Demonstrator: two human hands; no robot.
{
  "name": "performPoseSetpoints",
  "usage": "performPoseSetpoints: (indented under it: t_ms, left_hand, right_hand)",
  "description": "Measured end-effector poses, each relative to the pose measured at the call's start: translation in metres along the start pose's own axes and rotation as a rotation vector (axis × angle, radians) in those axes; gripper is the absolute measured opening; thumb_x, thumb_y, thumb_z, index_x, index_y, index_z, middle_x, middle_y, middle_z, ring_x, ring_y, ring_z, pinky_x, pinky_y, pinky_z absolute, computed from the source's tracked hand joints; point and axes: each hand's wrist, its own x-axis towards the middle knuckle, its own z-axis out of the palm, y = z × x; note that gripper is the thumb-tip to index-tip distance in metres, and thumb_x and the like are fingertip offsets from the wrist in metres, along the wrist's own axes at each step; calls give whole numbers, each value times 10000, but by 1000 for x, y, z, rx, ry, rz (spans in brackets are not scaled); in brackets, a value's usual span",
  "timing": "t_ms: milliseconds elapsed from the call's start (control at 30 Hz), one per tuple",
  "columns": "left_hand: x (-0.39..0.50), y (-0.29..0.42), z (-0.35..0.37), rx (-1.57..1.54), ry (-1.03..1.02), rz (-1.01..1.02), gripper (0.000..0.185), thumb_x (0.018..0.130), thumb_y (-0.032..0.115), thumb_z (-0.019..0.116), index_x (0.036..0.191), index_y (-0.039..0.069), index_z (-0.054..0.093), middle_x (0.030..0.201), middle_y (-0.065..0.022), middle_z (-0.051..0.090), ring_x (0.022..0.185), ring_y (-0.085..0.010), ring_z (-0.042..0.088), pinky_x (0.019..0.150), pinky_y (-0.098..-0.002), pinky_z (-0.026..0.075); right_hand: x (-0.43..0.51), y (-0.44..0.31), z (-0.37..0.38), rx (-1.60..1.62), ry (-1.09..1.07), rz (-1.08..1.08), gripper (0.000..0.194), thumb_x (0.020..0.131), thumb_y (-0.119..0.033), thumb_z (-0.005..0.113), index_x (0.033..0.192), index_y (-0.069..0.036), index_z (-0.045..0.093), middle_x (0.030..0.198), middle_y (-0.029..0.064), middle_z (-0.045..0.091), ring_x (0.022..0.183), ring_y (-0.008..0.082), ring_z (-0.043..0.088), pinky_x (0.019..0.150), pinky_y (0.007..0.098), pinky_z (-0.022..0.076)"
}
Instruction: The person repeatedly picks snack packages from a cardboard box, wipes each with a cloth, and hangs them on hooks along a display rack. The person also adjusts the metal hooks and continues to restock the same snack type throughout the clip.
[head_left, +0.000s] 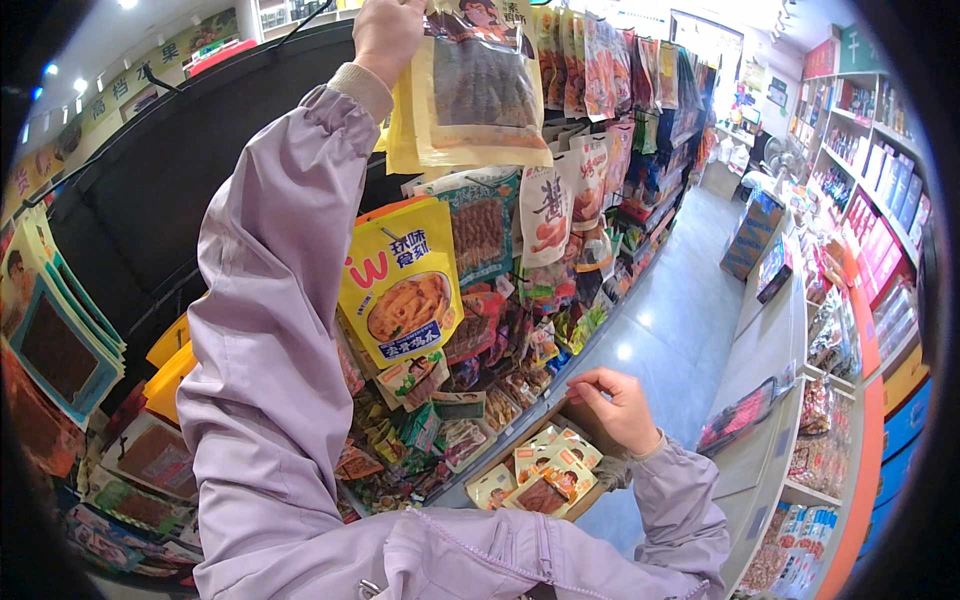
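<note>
Reaching up to the peg display, my left hand (386, 36) grips the top corner of a cream-edged snack pouch (484, 90) with a clear window over dark strips. Its fingertips are partly cut off by the upper picture edge. Yellow pouch edges show behind that pouch. My right hand (615, 412) is held lower, fingers curled together with nothing visible in them. Below it, an open cardboard box (586, 504) holds several flat snack packs (551, 472). A yellow pouch with a picture of chicken feet (401, 281) hangs beneath my left arm.
More hanging snack pouches (536, 210) line the rack along the aisle. Flat packs (64, 330) hang on the left against a black panel (150, 180). To the right stand a white shelf unit (757, 450) and a blue carton (752, 234). A fan (784, 154) is farther back.
</note>
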Motion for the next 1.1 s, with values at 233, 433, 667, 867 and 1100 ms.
performPoseSetpoints:
  t_ms: [233, 433, 667, 867, 1100]
  left_hand:
    - [22, 4, -16, -719, -186, -454, 168, 934, 117, 530, 871, 24, 655, 744, -53, 624, 669, -142, 564, 619, -305, 457]
    - [25, 4, -9, -857, -262, -157, 107, 963, 65, 539, 945, 15, 631, 839, -5, 592, 773, -118, 552, 693, -268, 457]
    - [13, 22, -3, -294, -109, 17, 138, 944, 57, 526, 891, 15, 646, 802, -34, 625, 774, -149, 582, 713, -291, 466]
    - [4, 86, 4, -145, 13, 193, 178, 917, 84, 534, 995, -29, 647, 904, -214, 665, 860, -320, 641, 759, -390, 486]
    - [-83, 165, 15, -113, -190, 168, 247, 916, 188, 614, 1090, 13, 636, 965, -150, 696, 865, -248, 669, 765, -343, 506]
  right_hand:
    - [-7, 1, 0, 26, -10, 41, 136, 935, -52, 578, 992, 43, 657, 882, 98, 704, 822, 143, 686, 731, 273, 550]
    - [-24, 10, -6, 64, 20, 82, 145, 935, -56, 577, 1000, 43, 660, 875, 98, 706, 813, 140, 687, 728, 270, 549]
    - [-31, 11, -7, 34, 9, 86, 155, 940, -69, 568, 1004, 35, 664, 862, 90, 707, 807, 130, 681, 718, 263, 543]
    - [-36, 13, -5, 10, -3, 118, 161, 938, -76, 575, 1020, 30, 663, 872, 84, 709, 818, 130, 679, 719, 263, 538]
    - [-50, 22, -9, 22, 186, 137, 163, 934, -77, 585, 1030, 28, 664, 881, 62, 700, 811, 101, 647, 743, 254, 519]
